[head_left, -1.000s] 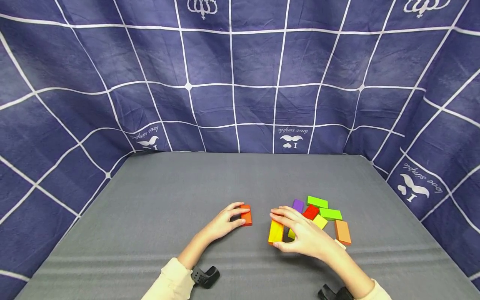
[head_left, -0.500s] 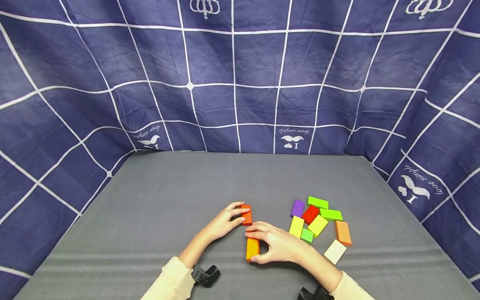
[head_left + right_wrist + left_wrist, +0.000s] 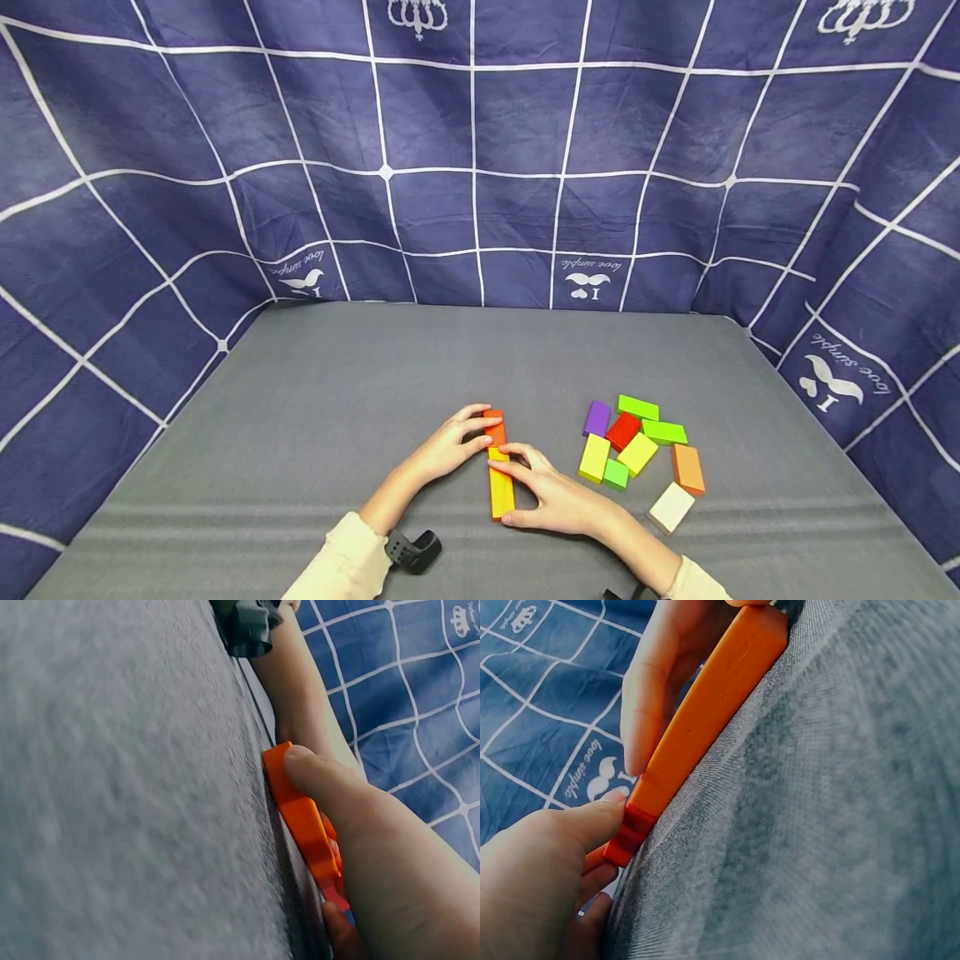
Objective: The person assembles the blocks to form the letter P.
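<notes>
A curtained-off tabletop bay, though whether in a home or a lab I cannot tell: blue cloth (image 3: 517, 117) screens my grey worktop (image 3: 360, 358) along its far edge and down its left and right edges, hiding the room behind. White grid lines, crowns and moustaches cover the cloth, with "love simple" printed upside down just above the worktop's far edge, a household sort of pattern. The worktop looks woven in the wrist views, with soft creases across its near part. A black device (image 3: 415, 552) on my left wrist and coloured blocks (image 3: 637, 454) toward the right edge suggest a makeshift recording corner.
</notes>
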Tool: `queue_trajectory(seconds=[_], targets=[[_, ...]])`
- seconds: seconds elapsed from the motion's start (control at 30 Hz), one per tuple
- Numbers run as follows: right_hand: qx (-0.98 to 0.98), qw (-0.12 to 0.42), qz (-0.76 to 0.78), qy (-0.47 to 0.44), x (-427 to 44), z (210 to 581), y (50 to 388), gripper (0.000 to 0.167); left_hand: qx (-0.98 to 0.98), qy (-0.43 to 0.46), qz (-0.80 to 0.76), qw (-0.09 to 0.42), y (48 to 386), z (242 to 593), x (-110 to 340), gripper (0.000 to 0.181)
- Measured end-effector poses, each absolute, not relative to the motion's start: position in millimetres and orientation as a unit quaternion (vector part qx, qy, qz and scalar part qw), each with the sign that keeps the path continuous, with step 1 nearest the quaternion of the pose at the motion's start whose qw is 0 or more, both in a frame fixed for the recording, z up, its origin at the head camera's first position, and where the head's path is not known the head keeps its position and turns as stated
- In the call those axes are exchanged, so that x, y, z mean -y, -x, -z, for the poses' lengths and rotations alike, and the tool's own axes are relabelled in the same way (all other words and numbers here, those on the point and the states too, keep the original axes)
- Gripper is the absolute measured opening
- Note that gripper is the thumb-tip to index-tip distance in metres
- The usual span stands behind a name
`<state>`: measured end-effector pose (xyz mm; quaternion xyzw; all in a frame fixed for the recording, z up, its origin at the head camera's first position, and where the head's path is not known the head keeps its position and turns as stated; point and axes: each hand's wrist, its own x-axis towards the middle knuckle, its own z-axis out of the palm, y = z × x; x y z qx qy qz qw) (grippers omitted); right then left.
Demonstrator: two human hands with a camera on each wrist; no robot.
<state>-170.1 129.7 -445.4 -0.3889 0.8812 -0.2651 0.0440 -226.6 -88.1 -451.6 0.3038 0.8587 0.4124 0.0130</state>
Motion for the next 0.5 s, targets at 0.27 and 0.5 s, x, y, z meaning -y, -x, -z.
queue_trajectory(seconds=[0.27, 0.5], targets=[[-0.887, 0.036, 0.276, 0.369, -126.0, 449.6, 166.9, 0.066, -0.867, -0.296, -0.400, 0.029, 224.6, 452.3, 86.6, 0.039], [-0.889, 0.008, 0.263, 0.376, -123.2, 451.3, 167.0, 0.067, -0.863, -0.289, -0.413, 0.039, 224.0, 451.8, 86.9, 0.038]])
